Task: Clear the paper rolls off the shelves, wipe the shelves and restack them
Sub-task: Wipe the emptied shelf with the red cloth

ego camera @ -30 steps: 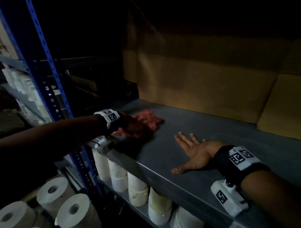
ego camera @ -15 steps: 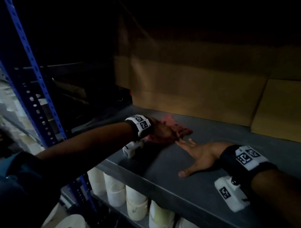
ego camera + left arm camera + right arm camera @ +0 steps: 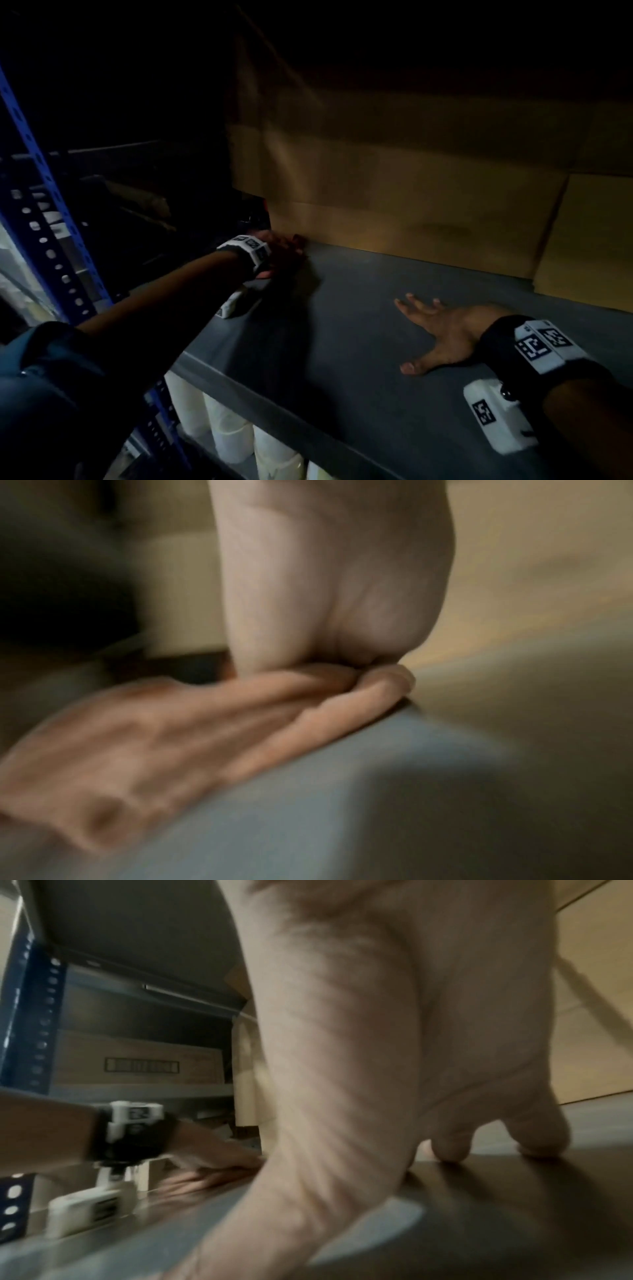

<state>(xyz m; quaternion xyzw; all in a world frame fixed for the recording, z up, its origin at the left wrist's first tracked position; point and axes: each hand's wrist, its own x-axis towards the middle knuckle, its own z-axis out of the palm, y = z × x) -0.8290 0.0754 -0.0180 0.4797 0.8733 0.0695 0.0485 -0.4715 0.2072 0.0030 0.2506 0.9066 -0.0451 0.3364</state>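
Cloth (image 3: 143, 739) now at the back left corner of the shelf (image 3: 342, 342), up against the cardboard boxes (image 3: 411, 205); a second ago it lay nearer the shelf's front edge, half a second ago mid-depth. Stroke has run front to back.

Left hand (image 3: 281, 251) flat on top of the cloth, fingers straight, pressing down, not clutching; in the left wrist view the pink cloth is blurred with motion under the palm. Only a sliver of cloth shows from the head camera.

Right hand (image 3: 442, 332) spread open on the shelf, well to the right of the cloth, palm down, holding nothing. It has barely shifted; reads as a brace.

Shelf top carries no rolls. Paper rolls (image 3: 233, 435) stand on the shelf below, under the front edge.

Judgement: clearing of this shelf done, wiping under way, left end now reached to the back. Rest of the shelf toward the right hand likely still to wipe; restacking not begun.
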